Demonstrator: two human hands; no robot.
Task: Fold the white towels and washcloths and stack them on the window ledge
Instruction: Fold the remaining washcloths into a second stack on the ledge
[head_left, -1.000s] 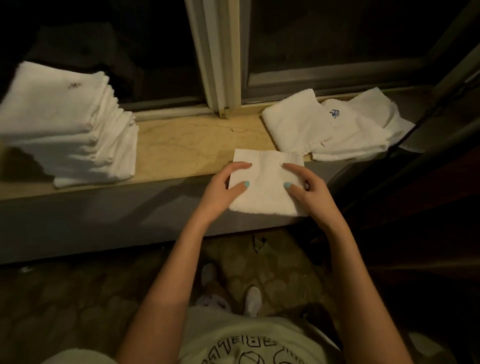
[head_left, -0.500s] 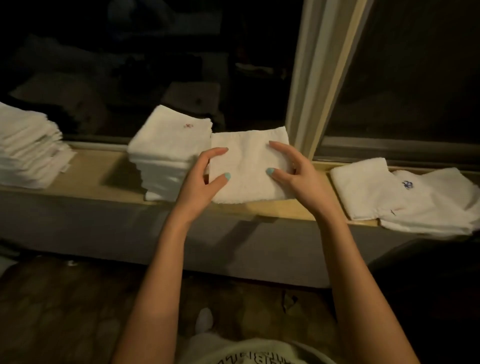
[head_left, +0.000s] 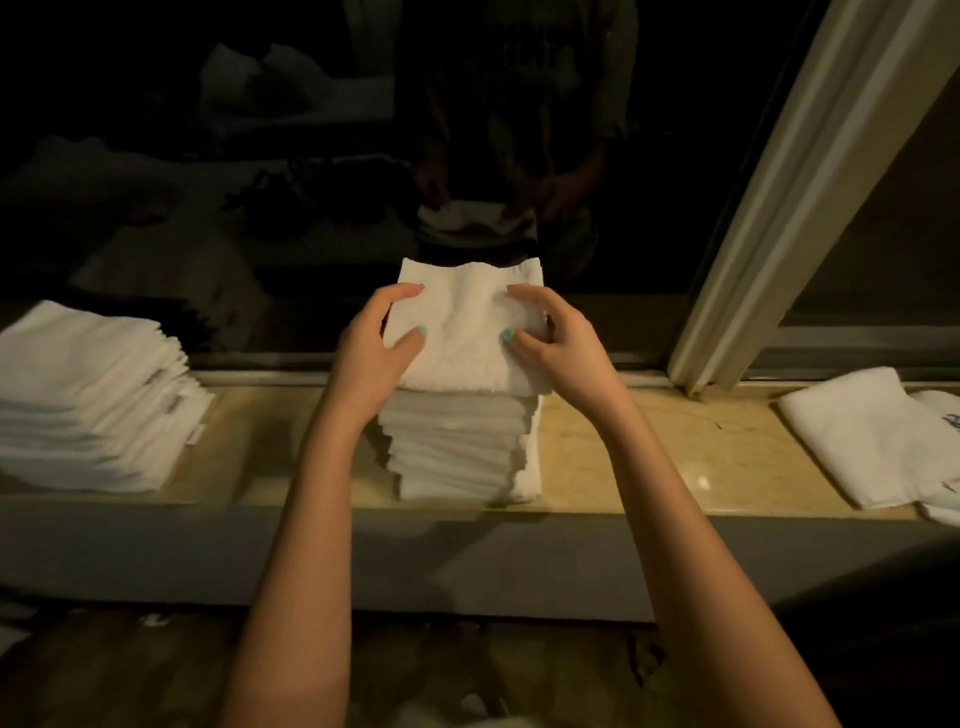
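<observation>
Shifted from beside the stack (head_left: 457, 447) on the window ledge (head_left: 623, 457) onto its top, the folded washcloth (head_left: 467, 338), likely light, soft and floppy, is pinched at opposite side edges by the left hand (head_left: 371, 345) and right hand (head_left: 553, 338), a hold that should keep its fold flat.

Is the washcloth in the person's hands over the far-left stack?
No, the left hand and right hand hold the folded washcloth over the middle stack; the far-left stack sits apart.
</observation>
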